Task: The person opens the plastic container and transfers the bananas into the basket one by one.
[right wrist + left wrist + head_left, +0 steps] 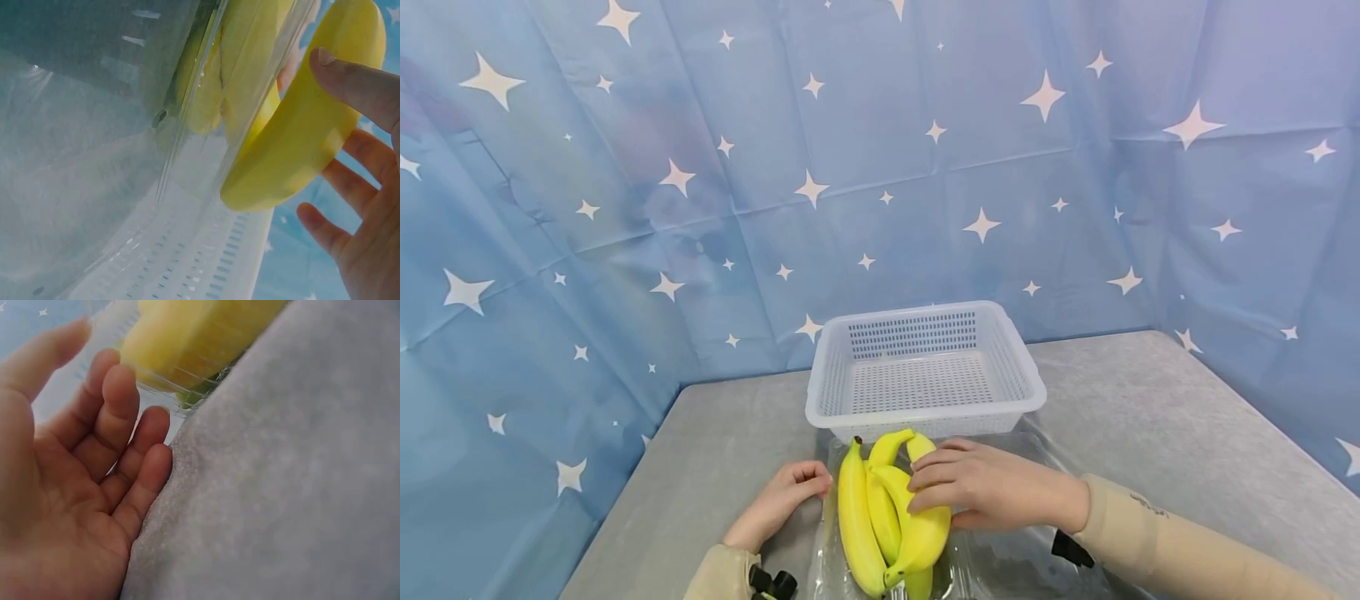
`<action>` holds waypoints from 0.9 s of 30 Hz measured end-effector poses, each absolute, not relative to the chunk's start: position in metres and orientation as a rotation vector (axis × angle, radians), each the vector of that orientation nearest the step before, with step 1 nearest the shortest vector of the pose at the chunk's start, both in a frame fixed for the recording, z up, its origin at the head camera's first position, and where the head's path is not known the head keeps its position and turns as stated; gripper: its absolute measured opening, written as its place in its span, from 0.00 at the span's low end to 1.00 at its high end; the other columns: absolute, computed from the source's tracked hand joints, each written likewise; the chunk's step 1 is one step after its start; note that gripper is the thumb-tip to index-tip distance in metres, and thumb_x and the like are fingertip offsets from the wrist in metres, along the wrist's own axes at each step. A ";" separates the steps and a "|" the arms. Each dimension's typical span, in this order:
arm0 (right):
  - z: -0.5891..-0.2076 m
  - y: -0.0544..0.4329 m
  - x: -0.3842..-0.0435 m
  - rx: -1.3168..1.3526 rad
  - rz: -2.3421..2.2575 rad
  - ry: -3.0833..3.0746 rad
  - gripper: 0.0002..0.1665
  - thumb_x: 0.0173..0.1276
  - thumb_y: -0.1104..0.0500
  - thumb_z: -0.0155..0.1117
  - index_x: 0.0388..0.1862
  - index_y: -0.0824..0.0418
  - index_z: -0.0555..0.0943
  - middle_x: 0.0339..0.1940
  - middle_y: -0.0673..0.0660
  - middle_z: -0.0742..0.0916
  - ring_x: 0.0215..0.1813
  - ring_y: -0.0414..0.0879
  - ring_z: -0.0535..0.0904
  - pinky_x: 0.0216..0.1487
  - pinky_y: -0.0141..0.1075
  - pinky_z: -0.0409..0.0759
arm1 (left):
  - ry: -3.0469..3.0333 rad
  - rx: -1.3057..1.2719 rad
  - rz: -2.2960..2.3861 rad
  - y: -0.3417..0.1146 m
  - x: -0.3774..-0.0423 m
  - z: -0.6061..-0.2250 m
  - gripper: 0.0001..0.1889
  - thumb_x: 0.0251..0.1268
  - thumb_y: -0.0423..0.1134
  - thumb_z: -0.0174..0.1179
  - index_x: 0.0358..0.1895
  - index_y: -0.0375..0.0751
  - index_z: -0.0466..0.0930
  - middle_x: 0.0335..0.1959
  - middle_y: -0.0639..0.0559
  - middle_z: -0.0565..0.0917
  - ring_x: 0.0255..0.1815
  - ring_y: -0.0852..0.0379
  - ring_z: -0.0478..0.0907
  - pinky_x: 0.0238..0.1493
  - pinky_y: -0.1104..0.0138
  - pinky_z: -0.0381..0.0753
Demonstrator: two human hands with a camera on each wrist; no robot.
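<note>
Head view: on the table (1150, 400), the basket (925, 417) sits at lower centre, and at bottom centre the clear box (824, 554) seems to keep the bananas (856, 525) heaped together, where the right hand (992, 483) grasps one, likely to steady it, while the left hand (790, 496), relaxed at their left, holds nothing.

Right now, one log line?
left hand: by clear tray; right hand: grips banana; other bananas: in tray; basket: beyond tray

Basket (925, 412) on table (745, 433) behind bananas (859, 525) and container (825, 550)
</note>
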State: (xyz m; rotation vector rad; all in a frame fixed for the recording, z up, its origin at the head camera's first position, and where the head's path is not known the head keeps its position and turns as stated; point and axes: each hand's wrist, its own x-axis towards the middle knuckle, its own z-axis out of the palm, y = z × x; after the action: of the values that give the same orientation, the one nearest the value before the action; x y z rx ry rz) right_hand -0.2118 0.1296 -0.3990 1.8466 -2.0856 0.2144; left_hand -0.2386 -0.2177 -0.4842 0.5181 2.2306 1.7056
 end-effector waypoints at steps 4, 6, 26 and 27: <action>-0.397 0.131 -0.211 1.839 0.213 -2.085 0.38 0.47 0.57 0.80 0.60 0.47 0.76 0.58 0.46 0.80 0.63 0.42 0.72 0.61 0.42 0.70 | 2.235 0.527 1.683 -0.218 -0.238 -0.484 0.11 0.68 0.38 0.57 0.31 0.33 0.77 0.24 0.54 0.78 0.32 0.57 0.75 0.46 0.64 0.72; -0.396 0.131 -0.211 1.837 0.216 -2.082 0.38 0.47 0.57 0.80 0.60 0.47 0.76 0.58 0.46 0.80 0.63 0.43 0.72 0.62 0.43 0.70 | 2.236 0.516 1.680 -0.218 -0.238 -0.484 0.11 0.68 0.38 0.58 0.30 0.35 0.76 0.23 0.54 0.77 0.31 0.57 0.75 0.46 0.64 0.71; -0.384 0.135 -0.208 1.809 0.206 -2.068 0.38 0.49 0.52 0.79 0.61 0.48 0.76 0.58 0.47 0.80 0.63 0.42 0.72 0.61 0.42 0.70 | 2.214 0.464 1.720 -0.216 -0.238 -0.483 0.11 0.66 0.37 0.59 0.25 0.39 0.73 0.22 0.51 0.73 0.31 0.55 0.72 0.44 0.63 0.70; -0.384 0.135 -0.208 1.806 0.203 -2.067 0.38 0.49 0.52 0.79 0.61 0.48 0.76 0.58 0.46 0.80 0.63 0.42 0.72 0.61 0.42 0.69 | 2.215 0.466 1.718 -0.216 -0.238 -0.483 0.11 0.66 0.37 0.59 0.25 0.39 0.73 0.22 0.51 0.73 0.31 0.55 0.72 0.44 0.63 0.70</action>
State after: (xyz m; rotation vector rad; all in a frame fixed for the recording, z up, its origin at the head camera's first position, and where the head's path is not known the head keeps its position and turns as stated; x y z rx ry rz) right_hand -0.2079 0.1354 -0.3837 1.8065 -2.0673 0.2028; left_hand -0.2379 -0.2159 -0.4826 0.4656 2.2151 1.7185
